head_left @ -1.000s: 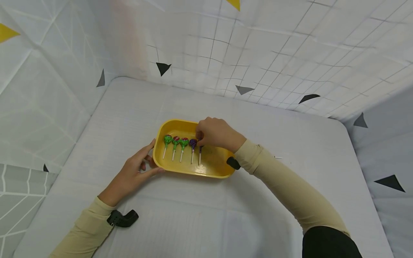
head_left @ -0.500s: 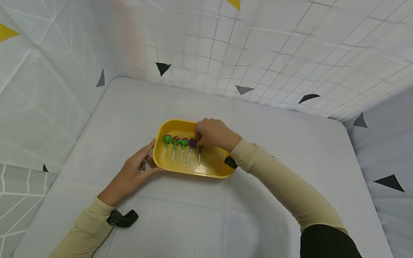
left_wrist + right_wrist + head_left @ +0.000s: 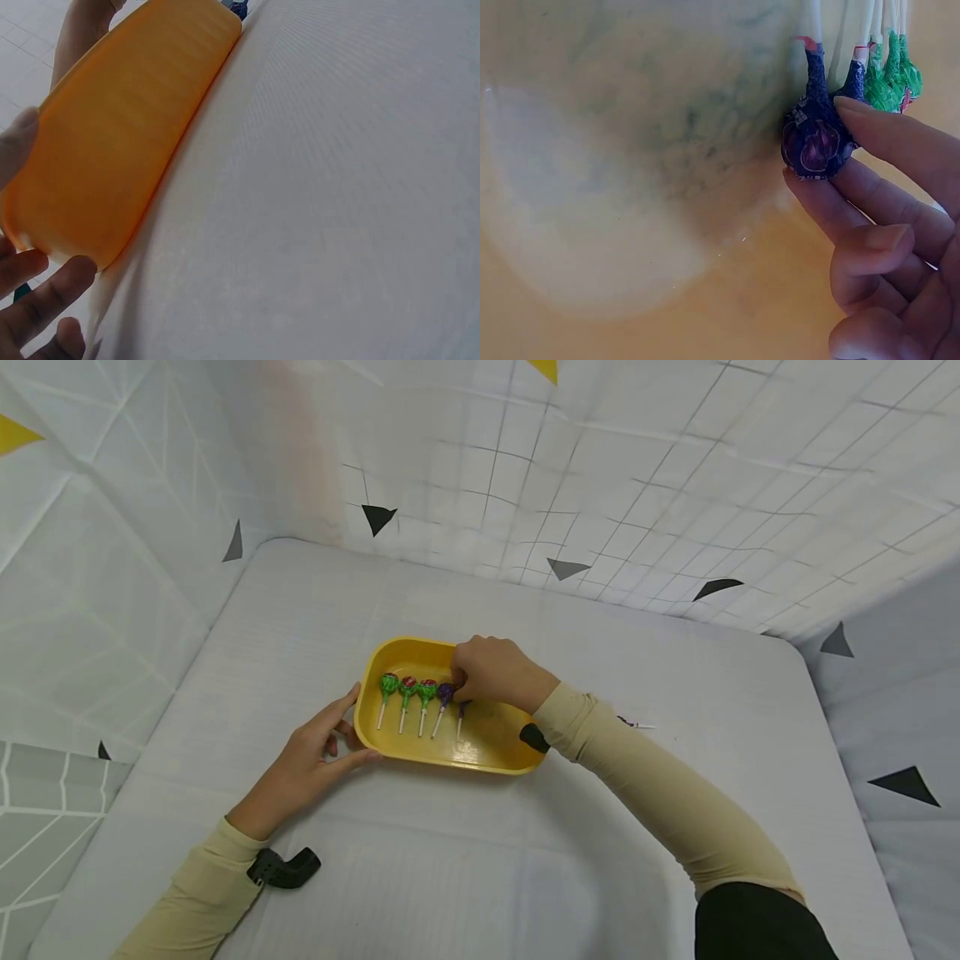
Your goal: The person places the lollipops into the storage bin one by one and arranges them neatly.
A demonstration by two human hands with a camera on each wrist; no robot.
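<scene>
A yellow tray [image 3: 495, 745] sits on the white table, its left end held by my left hand [image 3: 303, 764]. In the left wrist view, the thumb lies against one side of the tray and fingertips touch its corner. Inside the tray, my right hand [image 3: 498, 670] pinches the head of a purple lollipop [image 3: 816, 146] between thumb and fingers. A second purple lollipop [image 3: 446, 692] lies just left of it, their heads close together. Further left, three green-wrapped lollipops [image 3: 407, 685] lie in a row, sticks toward me.
Right of the tray, another lollipop [image 3: 636, 724] lies on the table, partly behind the right sleeve [image 3: 645, 777]. A black wrist device [image 3: 285, 868] sticks out from the left sleeve. White fabric walls [image 3: 600, 468] with dark triangles rise behind and beside the table.
My right hand has shifted slightly left with its purple lollipop. The neighbouring purple lollipop has turned, its stick end swinging left. The left hand and tray stay nearly still.
</scene>
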